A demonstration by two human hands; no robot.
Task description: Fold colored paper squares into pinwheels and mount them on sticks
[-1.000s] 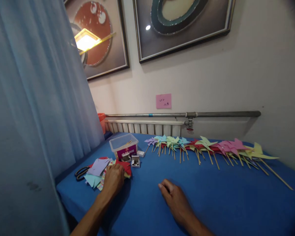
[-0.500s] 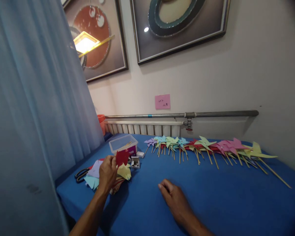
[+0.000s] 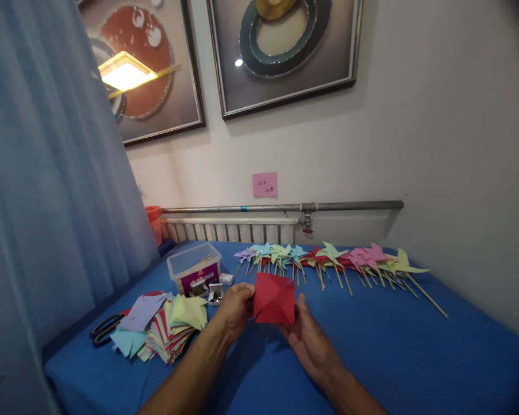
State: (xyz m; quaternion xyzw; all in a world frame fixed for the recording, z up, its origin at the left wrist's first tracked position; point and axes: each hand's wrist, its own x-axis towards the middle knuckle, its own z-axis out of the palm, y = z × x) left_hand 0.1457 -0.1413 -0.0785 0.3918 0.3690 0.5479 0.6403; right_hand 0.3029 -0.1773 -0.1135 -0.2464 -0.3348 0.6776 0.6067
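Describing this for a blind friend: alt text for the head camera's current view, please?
A person's left fingers and right fingers hold a slit red paper square over a blue tablecloth. Colored paper and scissors lie at left, near a clear plastic box; paper pinwheels on sticks line the back.

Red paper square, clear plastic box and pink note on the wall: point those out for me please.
Red paper square (image 3: 274, 300): head view, middle of the sheet.
Clear plastic box (image 3: 207, 273): head view, purple label on its front.
Pink note (image 3: 264, 185): head view, its middle.
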